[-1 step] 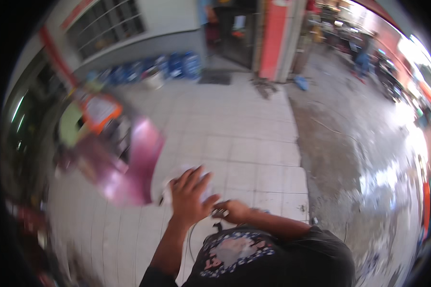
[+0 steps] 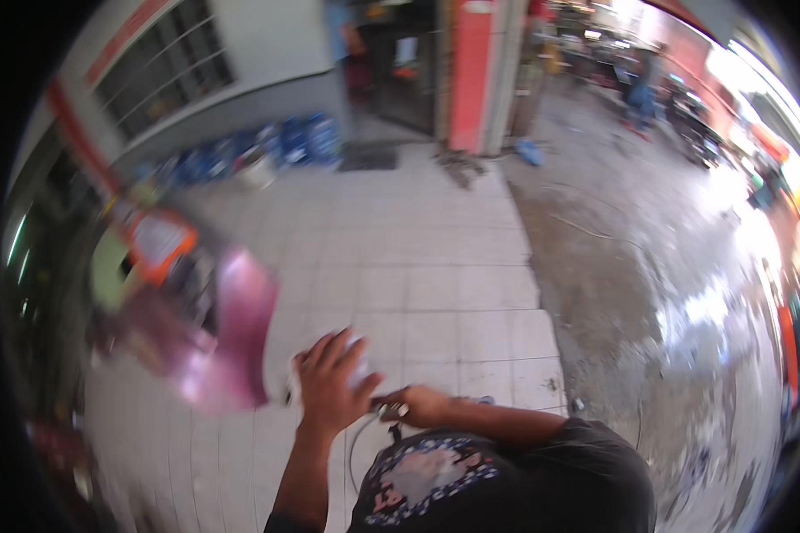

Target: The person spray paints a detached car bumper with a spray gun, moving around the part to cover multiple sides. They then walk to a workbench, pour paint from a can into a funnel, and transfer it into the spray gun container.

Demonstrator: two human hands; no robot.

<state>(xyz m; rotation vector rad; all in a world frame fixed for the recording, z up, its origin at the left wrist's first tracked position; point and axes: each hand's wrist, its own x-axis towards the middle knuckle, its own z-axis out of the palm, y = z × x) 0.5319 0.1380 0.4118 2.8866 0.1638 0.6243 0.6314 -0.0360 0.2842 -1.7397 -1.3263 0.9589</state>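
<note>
Left hand and right hand show lower in view now.
Left fingers spread wide by a white thing, hold unclear; right fingers curl round a blurry grey thing, best kept steady.

A glossy, pinkish-purple curved panel is standing to the left of the hands, apart from them, its broad faces catching bright highlights and its outline blurring. A smooth white object is sitting behind the spread left hand, which is hiding most of it, so its kind is staying unclear. A small, silvery, metal-looking piece is showing at the curled fingers of the right hand. Below, a thin grey hose or cable is curving downward over pale floor tiles.
</note>
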